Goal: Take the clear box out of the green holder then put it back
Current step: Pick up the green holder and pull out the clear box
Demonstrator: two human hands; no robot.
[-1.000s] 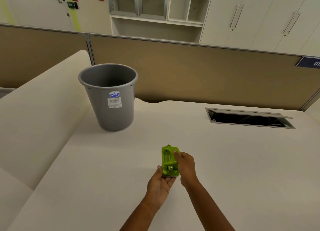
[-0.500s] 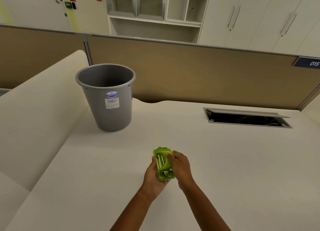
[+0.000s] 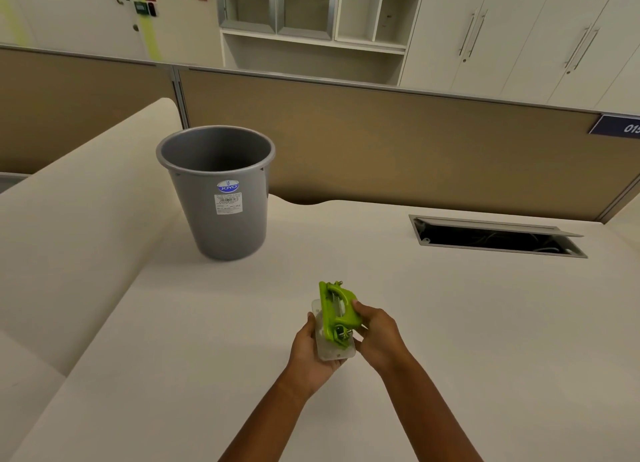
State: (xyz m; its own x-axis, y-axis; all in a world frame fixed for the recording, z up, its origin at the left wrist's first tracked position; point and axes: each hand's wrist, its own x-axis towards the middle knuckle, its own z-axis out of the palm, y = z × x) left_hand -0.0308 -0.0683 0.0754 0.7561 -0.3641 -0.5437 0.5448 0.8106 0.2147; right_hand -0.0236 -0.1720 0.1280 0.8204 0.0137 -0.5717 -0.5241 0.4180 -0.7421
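Note:
Above the desk, near its front, I hold the green holder point(image 3: 335, 309) and the clear box point(image 3: 333, 351) together. My left hand point(image 3: 311, 350) cups the clear box from below and from the left. My right hand point(image 3: 375, 333) grips the right side of the green holder, thumb on top. The holder is tilted up on its left edge, and the box's clear rim shows beneath and in front of it. Whether box and holder are still joined I cannot tell.
A grey waste bin point(image 3: 221, 198) stands on the cream desk point(image 3: 450, 323) at the back left. An open cable slot point(image 3: 495, 239) is cut into the desk at the back right. A brown partition point(image 3: 381, 142) closes the far edge.
Both hands have drawn the holder slightly nearer and lifted it. The holder has tipped up on its left edge, and the clear box now shows under it in my left hand.

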